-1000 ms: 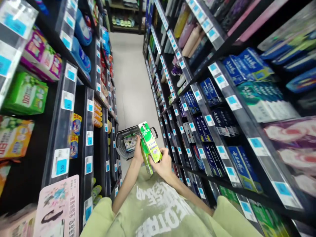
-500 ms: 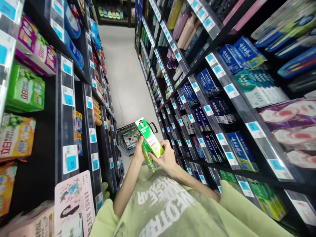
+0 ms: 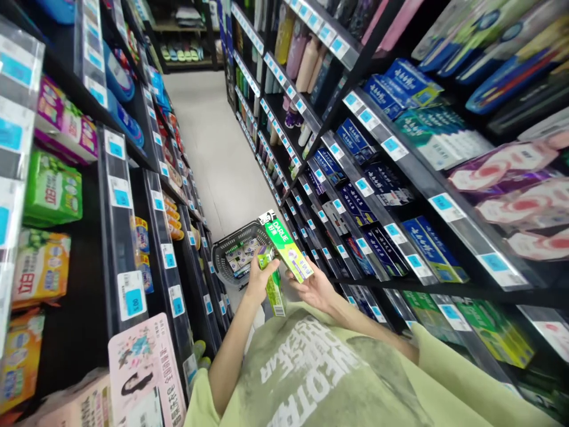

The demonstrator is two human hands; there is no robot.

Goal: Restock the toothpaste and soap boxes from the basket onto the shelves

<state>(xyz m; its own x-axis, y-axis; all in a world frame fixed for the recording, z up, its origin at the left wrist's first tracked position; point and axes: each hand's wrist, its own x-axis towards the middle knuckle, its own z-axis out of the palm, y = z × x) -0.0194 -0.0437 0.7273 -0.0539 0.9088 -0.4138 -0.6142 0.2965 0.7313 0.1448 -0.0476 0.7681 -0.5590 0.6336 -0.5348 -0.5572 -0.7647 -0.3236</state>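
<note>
I stand in a shop aisle with a green toothpaste box in each hand. My right hand (image 3: 317, 290) holds one green and white toothpaste box (image 3: 287, 247) flat, its printed face up, pointing away from me. My left hand (image 3: 258, 277) grips a second green toothpaste box (image 3: 274, 289) below it, held nearly upright. The two boxes are apart at their near ends. Just beyond my hands a dark shopping basket (image 3: 224, 252) sits on the floor with several small packs inside.
Black shelves line both sides of the aisle. The right shelves (image 3: 391, 196) carry blue and green toothpaste boxes with blue price tags. The left shelves (image 3: 111, 196) hold coloured packs. A pale floor (image 3: 222, 154) runs ahead to a far rack.
My right hand has drawn the upper box to the right and laid it flatter, apart from the lower box in my left hand. The view has swung slightly left.
</note>
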